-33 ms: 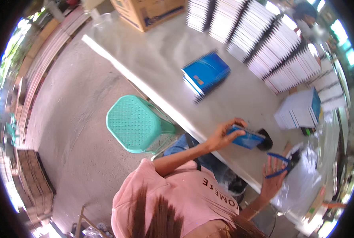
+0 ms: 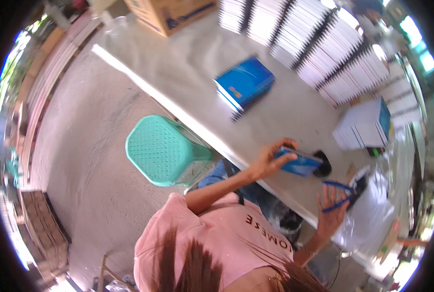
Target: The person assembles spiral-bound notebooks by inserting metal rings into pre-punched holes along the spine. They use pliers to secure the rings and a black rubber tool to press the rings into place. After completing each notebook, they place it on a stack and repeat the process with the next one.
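Observation:
A small blue spiral-bound notebook [image 2: 302, 165] is gripped at its left end by my left hand [image 2: 270, 158], thumb on the cover and fingers behind. It is tilted just above the table's near edge. At its right end lies a round black object [image 2: 322, 163] whose kind I cannot make out. My right hand [image 2: 330, 214] holds blue-handled pliers [image 2: 341, 185], handles spread apart and fingers between them; their dark jaws point right, over clear plastic wrapping [image 2: 370, 209]. Farther off on the table rests a stack of blue spiral notebooks [image 2: 246, 82].
Tall rows of white spiral-bound books [image 2: 304, 44] line the table's far side. A block of white-paged books [image 2: 360, 126] stands at the right. A cardboard box [image 2: 170, 14] is on the far left of the table [image 2: 187, 63]. A green plastic stool [image 2: 161, 148] stands on the floor.
The whole view has shifted slightly, so the table things sit a little higher and farther left. Both hands keep their hold on the notebook and the pliers.

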Tool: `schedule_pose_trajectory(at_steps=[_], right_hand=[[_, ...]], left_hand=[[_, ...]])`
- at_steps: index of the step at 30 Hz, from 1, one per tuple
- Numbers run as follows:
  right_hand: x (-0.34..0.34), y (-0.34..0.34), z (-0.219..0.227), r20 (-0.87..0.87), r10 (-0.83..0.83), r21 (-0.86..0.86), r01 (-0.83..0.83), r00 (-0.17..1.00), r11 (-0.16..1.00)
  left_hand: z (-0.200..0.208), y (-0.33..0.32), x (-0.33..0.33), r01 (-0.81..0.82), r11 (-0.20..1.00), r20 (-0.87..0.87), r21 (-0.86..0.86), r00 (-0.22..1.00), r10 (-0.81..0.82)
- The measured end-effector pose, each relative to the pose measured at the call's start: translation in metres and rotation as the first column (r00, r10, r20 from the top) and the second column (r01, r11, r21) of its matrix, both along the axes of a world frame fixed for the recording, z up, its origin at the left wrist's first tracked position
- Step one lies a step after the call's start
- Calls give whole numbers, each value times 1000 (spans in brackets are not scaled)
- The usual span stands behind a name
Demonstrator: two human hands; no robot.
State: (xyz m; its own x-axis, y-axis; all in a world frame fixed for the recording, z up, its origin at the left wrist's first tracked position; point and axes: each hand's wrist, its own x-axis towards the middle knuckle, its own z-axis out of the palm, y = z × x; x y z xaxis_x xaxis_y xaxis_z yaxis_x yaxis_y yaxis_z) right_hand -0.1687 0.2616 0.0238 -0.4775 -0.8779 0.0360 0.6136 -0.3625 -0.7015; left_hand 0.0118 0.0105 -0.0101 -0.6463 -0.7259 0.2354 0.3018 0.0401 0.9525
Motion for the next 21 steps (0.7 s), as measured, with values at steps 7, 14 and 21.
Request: schedule_pose_trajectory(at_steps=[7, 14, 21], right_hand=[[75, -56, 10, 186, 146, 38, -156, 972, 987], [116, -82, 23, -861, 159, 395, 437, 484, 808], [122, -103, 25, -966, 256, 221, 615, 32, 757]], left_hand=[[21, 3, 12, 107, 992, 200, 72, 973, -119], [27, 7, 19, 95, 994, 242, -61, 967, -77], [35, 7, 25, 97, 992, 266, 83, 957, -116]])
